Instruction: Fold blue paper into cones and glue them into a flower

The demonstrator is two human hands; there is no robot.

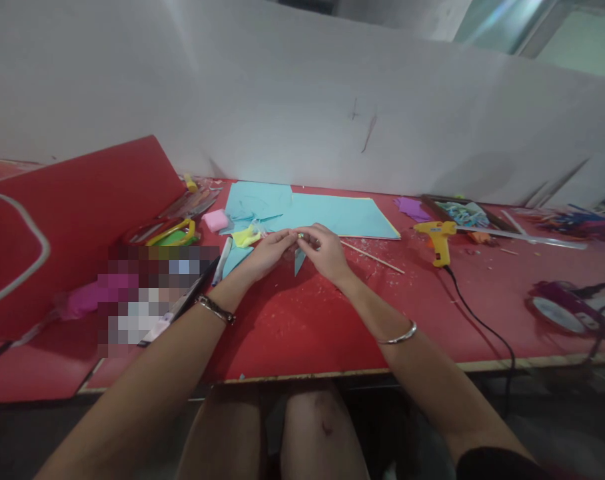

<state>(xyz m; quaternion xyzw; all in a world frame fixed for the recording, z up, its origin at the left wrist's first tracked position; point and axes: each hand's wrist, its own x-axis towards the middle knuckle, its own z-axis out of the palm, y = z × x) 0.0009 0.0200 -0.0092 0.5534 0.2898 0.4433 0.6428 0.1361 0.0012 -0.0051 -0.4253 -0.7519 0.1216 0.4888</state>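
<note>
Over the red tabletop [282, 333], my two hands meet fingertip to fingertip. My left hand [271, 255] is closed in a pinch; what lies between its fingers is too small to make out. A small pointed piece of light blue paper [299, 262] hangs below the fingers of my right hand [325, 252], which is also pinched closed. A tiny pale speck [301, 235] shows where the fingertips touch. Behind them lie large light blue paper sheets [337, 212]. Beside my left hand are a crumpled yellow piece [246, 236] and a light blue scrap [236, 260].
A yellow glue gun [438, 241] stands to the right, its black cord crossing the table edge. A thin wooden stick [373, 257] lies near my right hand. Yellow-handled scissors [172, 232], a pink block [215, 221] and a large red sheet [92, 200] occupy the left.
</note>
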